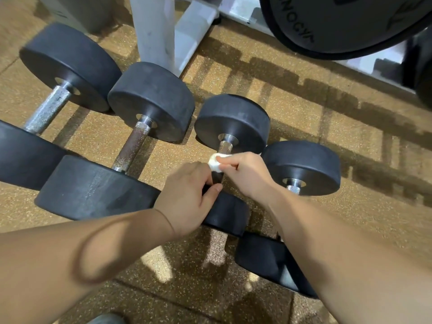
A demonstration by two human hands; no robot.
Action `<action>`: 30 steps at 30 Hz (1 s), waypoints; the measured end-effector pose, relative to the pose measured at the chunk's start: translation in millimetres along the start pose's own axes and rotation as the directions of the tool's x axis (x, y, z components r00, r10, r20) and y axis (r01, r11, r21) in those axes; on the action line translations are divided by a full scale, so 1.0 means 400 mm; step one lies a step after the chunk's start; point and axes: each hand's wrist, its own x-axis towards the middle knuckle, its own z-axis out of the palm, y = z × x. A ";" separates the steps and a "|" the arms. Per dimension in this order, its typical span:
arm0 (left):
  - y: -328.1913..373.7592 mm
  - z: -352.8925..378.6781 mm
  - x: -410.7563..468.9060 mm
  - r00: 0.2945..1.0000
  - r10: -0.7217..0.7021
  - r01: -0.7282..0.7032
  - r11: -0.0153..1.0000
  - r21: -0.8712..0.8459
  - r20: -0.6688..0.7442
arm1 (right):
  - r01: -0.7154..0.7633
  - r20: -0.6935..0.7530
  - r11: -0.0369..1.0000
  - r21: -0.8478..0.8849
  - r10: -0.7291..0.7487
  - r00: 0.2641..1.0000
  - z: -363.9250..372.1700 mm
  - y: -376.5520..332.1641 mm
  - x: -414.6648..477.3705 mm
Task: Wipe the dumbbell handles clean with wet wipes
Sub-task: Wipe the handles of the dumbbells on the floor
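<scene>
1. Our right hand (243,174) pinches a balled white wet wipe (214,164) between thumb and fingers and presses it against the knurled handle (225,147) of the third dumbbell (233,120) from the left.
2. Our left hand (187,199) sits at the handle's near end with fingers and thumb curled. It seems to grip the bar there, though the hand hides most of the contact.
3. That dumbbell lies on the speckled floor (304,127), its near head just beside our left wrist.
4. A larger dumbbell (152,101) lies just to its left, and a smaller dumbbell (301,164) lies to its right, partly under our right forearm.
5. A white rack leg (154,31) and a black weight plate (339,24) stand beyond.
</scene>
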 end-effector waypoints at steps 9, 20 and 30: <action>0.114 0.054 0.003 0.994 0.103 -0.104 0.993 0.053 0.027 | -0.069 -0.159 0.997 0.034 0.073 0.985 -0.039 0.028 0.046; 0.006 0.036 -0.025 0.928 -0.172 0.197 0.980 -0.043 0.329 | -0.052 -0.096 0.996 0.075 0.059 0.994 -0.088 0.089 -0.019; 0.028 0.045 -0.014 0.910 -0.180 0.153 0.983 0.102 0.374 | 0.121 0.070 0.977 -0.176 -0.110 0.991 -0.065 0.092 -0.037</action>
